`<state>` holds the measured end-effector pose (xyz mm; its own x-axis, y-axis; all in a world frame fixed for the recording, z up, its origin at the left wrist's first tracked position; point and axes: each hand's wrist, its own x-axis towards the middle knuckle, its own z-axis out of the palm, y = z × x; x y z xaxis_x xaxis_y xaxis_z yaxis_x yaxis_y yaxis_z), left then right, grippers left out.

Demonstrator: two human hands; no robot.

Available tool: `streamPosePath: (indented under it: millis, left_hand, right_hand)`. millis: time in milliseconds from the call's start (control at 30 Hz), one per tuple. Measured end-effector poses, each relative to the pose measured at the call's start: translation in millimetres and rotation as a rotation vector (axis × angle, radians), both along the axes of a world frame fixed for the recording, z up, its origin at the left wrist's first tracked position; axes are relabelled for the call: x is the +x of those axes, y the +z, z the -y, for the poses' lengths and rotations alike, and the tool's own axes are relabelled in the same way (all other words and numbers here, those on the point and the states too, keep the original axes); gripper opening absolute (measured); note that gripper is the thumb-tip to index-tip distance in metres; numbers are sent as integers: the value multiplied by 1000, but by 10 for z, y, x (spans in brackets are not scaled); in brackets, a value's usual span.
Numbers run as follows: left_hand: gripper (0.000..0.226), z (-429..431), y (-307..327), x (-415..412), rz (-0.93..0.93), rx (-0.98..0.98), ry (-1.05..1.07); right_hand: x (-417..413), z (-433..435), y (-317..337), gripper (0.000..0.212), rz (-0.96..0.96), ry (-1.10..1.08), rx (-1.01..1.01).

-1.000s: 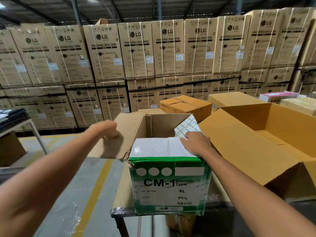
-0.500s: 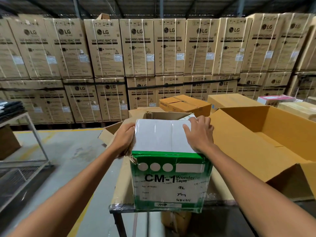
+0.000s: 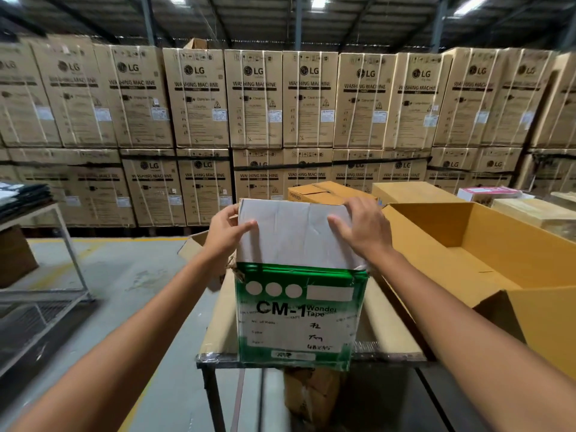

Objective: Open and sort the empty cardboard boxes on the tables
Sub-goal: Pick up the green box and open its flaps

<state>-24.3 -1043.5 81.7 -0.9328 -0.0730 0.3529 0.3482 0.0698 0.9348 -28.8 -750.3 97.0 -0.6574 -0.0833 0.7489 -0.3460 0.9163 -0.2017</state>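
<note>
At 9 o'clock from the centre stands a metal rack (image 3: 64, 254) with dark folded goods (image 3: 23, 198) on its top shelf. The left hand (image 3: 226, 233) reaches in next; its grip is closed on the left edge of the green-and-white box (image 3: 296, 316), thumb lying across the white top flap (image 3: 290, 238) and fingers curled round the side. The box, printed "CM-1 Wonder Tape", stands upright at the near edge of the table (image 3: 216, 335), its flaps folded down. At 12 o'clock beyond it rises a wall of washing machine cartons (image 3: 255, 98), and a closed brown box (image 3: 324, 191) sits just behind. The right hand (image 3: 364, 233) takes the flap at the box's 2 o'clock corner, grip closed there too, thumb on top and fingers bent over the far edge. At 3 o'clock a large open carton (image 3: 461, 263) lies just beside the box, its mouth upward, and a pink-and-white box (image 3: 486, 193) sits behind that.
</note>
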Motion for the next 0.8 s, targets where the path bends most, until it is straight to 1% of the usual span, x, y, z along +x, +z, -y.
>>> streamPosePath:
  millis: [67,100,133,200,267,333,400,467,533,600,633,733,800]
  left_hand:
    - [16,6,37,75,-10,40,0]
    - [10,-7,56,157,4,58,12]
    - [9,-17,42,217,23,73,26]
    - [30,-40,3,353,44,156,28]
    - [34,-69,-6,585,96,314,-4]
    - [35,-87,-40,873,122,285,-87]
    - [37,-116,-118,1110,112,119,-154]
    - [29,-118,-239,1275,151,-55,-186]
    - [20,-159,-322,1316,138,-319,-115]
    - [22,-263,-381,1312,22,-645,-2]
    - [24,-323,-411,1311,-31,-771,27]
    - [23,-468,-524,1236,-106,-1047,84]
    - [30,-497,-578,1128,-104,-1184,154]
  right_hand:
    - [173,-65,102,36,-32,40,26]
    - [274,-93,129,35,-33,50,37]
    - [381,-125,137,34,-29,55,50]
    - [600,-180,109,32,5,69,92]
    - [825,-202,56,30,68,94,130]
    - [1033,-213,-15,26,126,114,160]
    - [1236,-225,-132,22,191,154,209]
    - [1425,-221,-319,20,268,193,287]
    - [1557,-208,-555,18,311,220,353]
    - [1610,-199,-770,13,335,237,369]
    - [1606,-199,-851,13,343,237,368]
    - [1544,-193,-959,19,367,221,393]
    - [1474,-183,-972,29,411,197,448]
